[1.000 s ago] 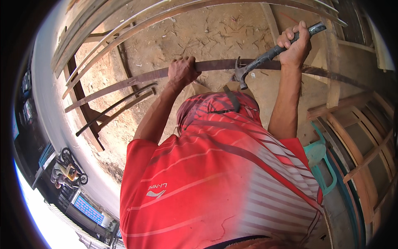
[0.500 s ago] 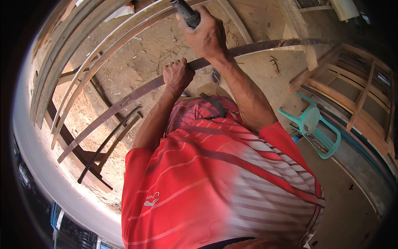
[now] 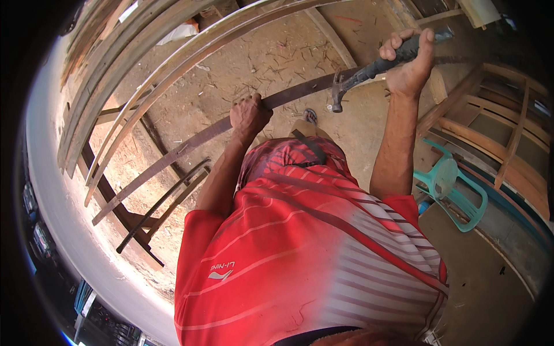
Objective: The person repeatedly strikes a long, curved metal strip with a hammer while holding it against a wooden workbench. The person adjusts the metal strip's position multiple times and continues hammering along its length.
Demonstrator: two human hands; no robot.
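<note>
A long, narrow dark-brown wooden plank [image 3: 187,145] runs across in front of me, from lower left to upper right. My left hand [image 3: 250,115] is closed over the plank's edge near its middle. In my right hand [image 3: 411,68], raised at the upper right, is a claw hammer [image 3: 363,74] with a dark wrapped handle. Its metal head points left and down, and appears in front of the plank in this view; I cannot tell whether they touch.
Several long boards [image 3: 124,72] lie side by side at the upper left. Wooden frames [image 3: 508,130] and a turquoise plastic chair [image 3: 447,179] stand on the right. A dark rod [image 3: 158,210] is at the lower left. Nails or small scraps litter the dirt floor [image 3: 259,57].
My right hand has swung to the right with the hammer, and the hammer's head has come into view. My left hand keeps its hold on the plank.
</note>
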